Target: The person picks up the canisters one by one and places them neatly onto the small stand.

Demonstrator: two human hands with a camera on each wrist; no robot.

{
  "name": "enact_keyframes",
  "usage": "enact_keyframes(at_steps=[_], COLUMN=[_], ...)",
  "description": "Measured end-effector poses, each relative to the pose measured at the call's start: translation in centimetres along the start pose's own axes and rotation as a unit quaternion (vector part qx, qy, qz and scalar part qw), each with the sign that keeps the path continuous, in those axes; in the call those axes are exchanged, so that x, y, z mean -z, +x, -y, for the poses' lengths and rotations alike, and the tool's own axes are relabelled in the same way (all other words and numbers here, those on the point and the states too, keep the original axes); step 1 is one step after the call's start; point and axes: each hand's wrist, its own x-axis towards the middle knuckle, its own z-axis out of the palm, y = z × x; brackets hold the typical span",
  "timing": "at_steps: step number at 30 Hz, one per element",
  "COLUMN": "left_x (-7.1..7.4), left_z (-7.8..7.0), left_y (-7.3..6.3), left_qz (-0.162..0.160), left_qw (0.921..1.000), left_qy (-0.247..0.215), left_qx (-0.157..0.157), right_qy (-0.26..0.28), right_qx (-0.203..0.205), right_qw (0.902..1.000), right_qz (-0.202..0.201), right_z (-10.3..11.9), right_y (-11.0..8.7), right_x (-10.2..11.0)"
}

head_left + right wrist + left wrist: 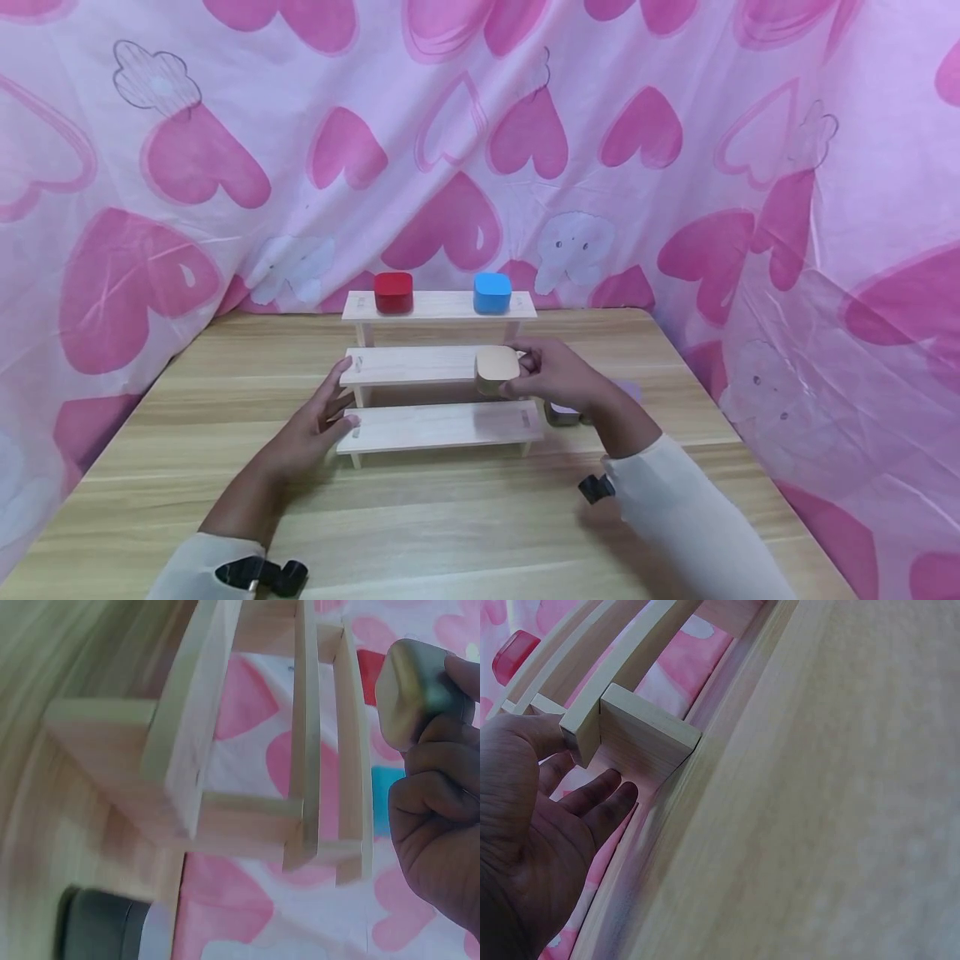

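A pale wooden three-step rack (442,427) stands on the table. My right hand (564,377) pinches a small rounded-square box (497,367), beige and gold, between thumb and fingers; it is over the right end of the middle step. In the right wrist view the box (416,694) is tilted, with curled fingers beside it. My left hand (318,425) touches the rack's left end, fingers relaxed. Its thumb meets the lowest board (592,720) in the left wrist view. On the top step sit a red box (393,293) and a blue box (492,293).
Right of the rack, partly behind my right forearm, lies a dark box with a lilac top (562,412). A lilac thing (630,389) shows past the wrist. The wood-grain table (420,533) ends at a pink heart-print cloth (450,167) behind.
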Motion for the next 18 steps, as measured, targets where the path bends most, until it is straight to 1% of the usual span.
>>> enact_keyframes(at_steps=[4, 8, 12, 18], left_x=[0.0, -0.1, -0.1, 0.0], left_z=[-0.1, 0.0, 0.2, 0.1], left_y=[0.1, 0.1, 0.1, -0.1], left_qz=[0.001, -0.001, -0.002, -0.003], left_qw=[1.0, 1.0, 1.0, 0.9999], left_qy=[-0.002, -0.006, -0.007, -0.001], left_qx=[0.009, 0.005, 0.002, 0.014], right_qy=[0.007, 0.002, -0.011, -0.018], right_qx=[0.023, 0.045, 0.048, 0.045], right_qw=[0.9997, 0.9988, 0.9985, 0.9984], right_qz=[0.007, 0.02, 0.024, 0.027], right_z=[0.9, 1.6, 2.3, 3.0], right_y=[1.3, 2.5, 3.5, 5.1], right_x=[-0.8, -1.4, -1.8, -2.8])
